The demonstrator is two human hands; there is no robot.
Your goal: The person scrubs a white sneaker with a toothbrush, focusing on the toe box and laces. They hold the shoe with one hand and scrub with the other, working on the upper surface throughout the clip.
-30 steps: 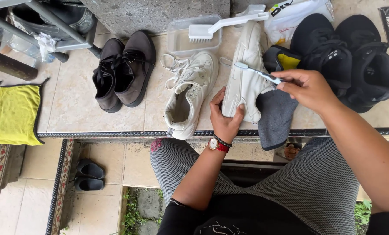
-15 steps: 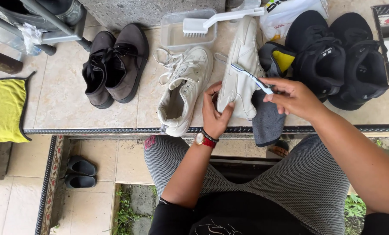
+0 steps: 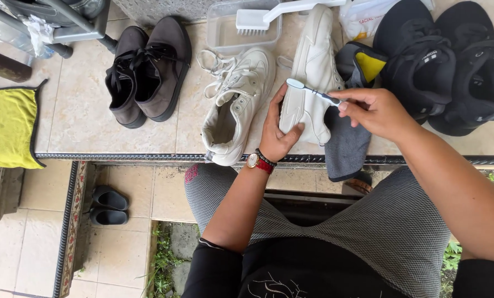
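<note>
Soft, even daylight, overcast feel; no hard glare. Faint shadows only, under the white sneaker (image 3: pixel 233 107) and brown shoes (image 3: pixel 147 69) on the tiled counter (image 3: pixel 76 121). Focus sharp across centre. Mild wide-angle bending at frame edges. Black shoes (image 3: pixel 451 66) lose detail in shade

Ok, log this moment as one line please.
left hand: steadies white sneaker, on its side | right hand: holds toothbrush, head on the sneaker | grey cloth alongside
</note>
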